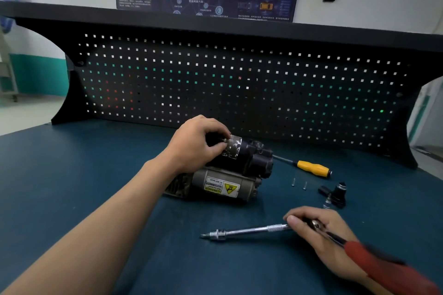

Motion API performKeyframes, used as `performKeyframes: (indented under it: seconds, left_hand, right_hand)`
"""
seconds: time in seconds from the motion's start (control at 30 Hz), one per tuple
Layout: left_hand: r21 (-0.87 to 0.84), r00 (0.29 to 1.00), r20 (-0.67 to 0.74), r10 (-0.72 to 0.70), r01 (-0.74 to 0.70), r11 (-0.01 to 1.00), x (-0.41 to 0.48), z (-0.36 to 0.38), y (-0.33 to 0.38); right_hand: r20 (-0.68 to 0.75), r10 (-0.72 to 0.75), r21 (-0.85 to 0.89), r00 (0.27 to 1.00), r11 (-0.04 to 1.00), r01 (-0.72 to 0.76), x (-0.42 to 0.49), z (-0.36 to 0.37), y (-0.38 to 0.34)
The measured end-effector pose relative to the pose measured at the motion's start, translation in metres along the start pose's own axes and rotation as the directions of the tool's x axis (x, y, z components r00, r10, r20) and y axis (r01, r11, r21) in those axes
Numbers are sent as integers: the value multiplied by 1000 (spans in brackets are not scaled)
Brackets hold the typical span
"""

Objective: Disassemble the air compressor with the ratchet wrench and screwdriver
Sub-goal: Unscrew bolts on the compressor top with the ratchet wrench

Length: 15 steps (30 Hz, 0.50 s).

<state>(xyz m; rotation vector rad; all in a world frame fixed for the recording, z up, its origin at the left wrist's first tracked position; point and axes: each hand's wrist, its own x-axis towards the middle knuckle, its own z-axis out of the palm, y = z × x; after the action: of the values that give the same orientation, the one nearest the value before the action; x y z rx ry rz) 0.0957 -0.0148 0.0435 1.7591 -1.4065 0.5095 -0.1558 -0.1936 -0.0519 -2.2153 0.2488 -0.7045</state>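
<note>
The compressor (225,175) lies mid-table (84,175) near the pegboard (239,84), wide table surface to its left, left hand (199,141) fingers (213,127) gripping its black cylinder, right hand (318,235) gripping one wrench (249,230), with one screwdriver (311,167) and two screws (293,182) at right.

Black and grey air compressor (230,175) on its side, yellow sticker up. Yellow-handled screwdriver (311,167) flat just right of the air compressor, tip toward it. Red-handled ratchet wrench (251,231) with long silver bar in front of the air compressor, tip pointing left.
</note>
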Motion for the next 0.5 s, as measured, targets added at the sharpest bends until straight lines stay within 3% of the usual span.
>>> performKeyframes:
  seconds: [0.5]
  left_hand:
    - [293, 996, -28, 81, -69, 954, -2, 13, 25]
  right_hand:
    - [198, -96, -300, 975, 942, 153, 3, -1, 8]
